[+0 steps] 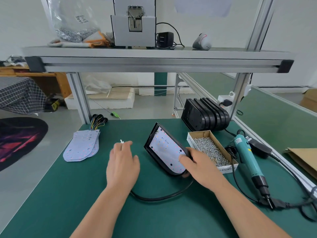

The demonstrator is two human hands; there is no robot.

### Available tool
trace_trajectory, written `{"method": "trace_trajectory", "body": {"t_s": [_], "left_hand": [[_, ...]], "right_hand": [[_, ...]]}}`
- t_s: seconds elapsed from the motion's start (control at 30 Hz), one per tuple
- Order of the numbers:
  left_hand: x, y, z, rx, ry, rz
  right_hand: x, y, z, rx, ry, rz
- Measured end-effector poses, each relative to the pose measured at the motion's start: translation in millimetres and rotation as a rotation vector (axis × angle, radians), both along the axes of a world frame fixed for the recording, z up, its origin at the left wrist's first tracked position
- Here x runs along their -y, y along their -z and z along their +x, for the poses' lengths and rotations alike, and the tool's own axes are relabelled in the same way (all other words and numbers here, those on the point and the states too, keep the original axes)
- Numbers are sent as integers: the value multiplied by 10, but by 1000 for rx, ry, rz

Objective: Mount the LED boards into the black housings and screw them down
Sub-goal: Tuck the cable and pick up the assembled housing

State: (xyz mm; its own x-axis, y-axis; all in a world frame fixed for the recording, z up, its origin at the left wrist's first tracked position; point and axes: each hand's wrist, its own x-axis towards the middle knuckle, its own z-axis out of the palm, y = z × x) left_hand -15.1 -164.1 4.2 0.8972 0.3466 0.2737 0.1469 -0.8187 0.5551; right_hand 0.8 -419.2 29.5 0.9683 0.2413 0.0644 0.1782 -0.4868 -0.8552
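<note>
Matt black plastic housing [151, 143], cardboard box [228, 152] of shiny metal screws [210, 151], matt green mat [68, 186].

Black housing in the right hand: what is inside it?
A white LED board fills the housing. The thumb of the right hand covers one corner; anything under the board is hidden.

Both arms are uncovered: the left forearm [103, 212] and the right forearm [240, 208] show bare skin from the lower edge of the picture to the wrists, with nothing worn on them. Each is slim, narrowing toward the wrist. The left hand [122, 165] is bare too, its outline and fingertips smeared by blur. The right hand [204, 167] is bare and sharper, with knuckles and thumb plainly drawn.
</note>
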Motion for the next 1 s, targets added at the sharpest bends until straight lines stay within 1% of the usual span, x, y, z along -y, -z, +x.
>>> {"method": "trace_trajectory", "body": {"t_s": [0.03, 0.1, 0.13, 0.2, 0.23, 0.33, 0.4, 0.47, 0.6, 0.67, 0.7, 0.73, 0.77, 0.8, 0.87, 0.9, 0.93, 1.0], "left_hand": [[-22, -17, -1, -71, -58, 92], [-42, -80, -25, -209, -130, 153], [-54, -105, -37, -249, -132, 182], [-77, -124, -50, -255, -99, 234], [-82, -129, -47, -234, -71, 228], [-40, -130, -28, -150, 25, 117], [40, -120, -20, -96, 71, 37], [106, -100, -24, -93, 85, 20], [85, -79, -5, -113, 82, 210], [70, -63, 12, -105, 78, 234], [72, -51, 19, -97, 72, 213], [87, -37, 15, -83, 68, 161], [115, -33, 2, -66, 83, 53], [151, -41, -16, -58, 125, -114], [266, -79, -49, -62, 267, -513], [318, -84, -62, -61, 329, -659], [347, -72, -61, -58, 365, -735], [360, -58, -48, -40, 410, -787]], "right_hand": [[2, 15, 12, -35, 9, 38], [1, 38, 22, -102, 30, 175], [4, 45, 27, -123, 37, 256], [3, 46, 37, -146, 35, 415], [-4, 41, 37, -161, 32, 490], [-52, 49, 32, -228, 17, 685], [-94, 77, 18, -269, -20, 724], [-134, 116, 13, -276, -46, 701], [-155, 168, 45, -305, -29, 700], [-154, 189, 61, -310, -30, 686], [-152, 198, 66, -314, -33, 681], [-156, 206, 71, -320, -38, 680], [-160, 210, 74, -327, -44, 685], [-165, 210, 72, -334, -53, 697], [-160, 217, 77, -340, -70, 725], [-154, 218, 82, -337, -76, 726], [-148, 218, 82, -331, -78, 720], [-147, 226, 82, -319, -69, 715]]}}
